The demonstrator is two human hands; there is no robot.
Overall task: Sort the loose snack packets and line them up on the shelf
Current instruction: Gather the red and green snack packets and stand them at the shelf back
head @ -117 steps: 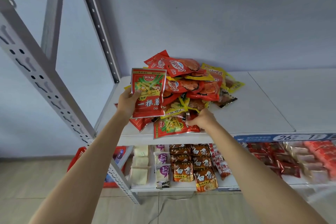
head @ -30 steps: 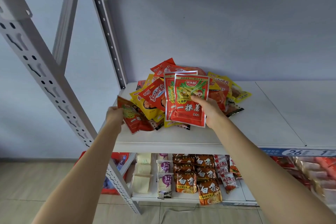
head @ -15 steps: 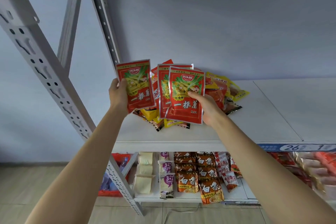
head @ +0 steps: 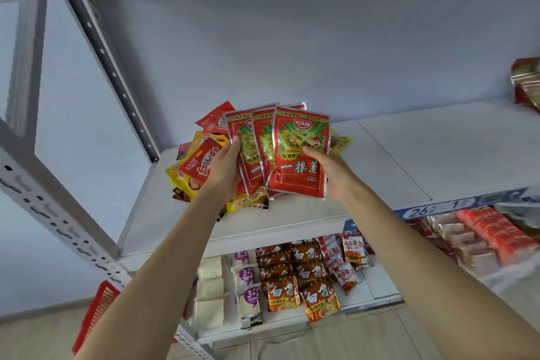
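Observation:
Three matching red snack packets (head: 298, 155) with green onion art are fanned out upright above the white shelf (head: 394, 161). My right hand (head: 330, 172) grips the front packet at its right edge. My left hand (head: 228, 164) holds the leftmost packet of the fan, pressed against the others. Behind and left of my hands lies the loose pile of red and yellow packets (head: 201, 161) on the shelf's left end; most of the pile is hidden by the fan.
A perforated grey upright (head: 117, 79) stands at the shelf's back left corner. The lower shelf (head: 362, 298) carries rows of sorted packets. Stacked packets (head: 526, 82) sit at the far right. A red basket (head: 93, 318) is on the floor.
My left hand brought its red packet rightward against the two in my right hand, forming one fan. The view tilted up and right.

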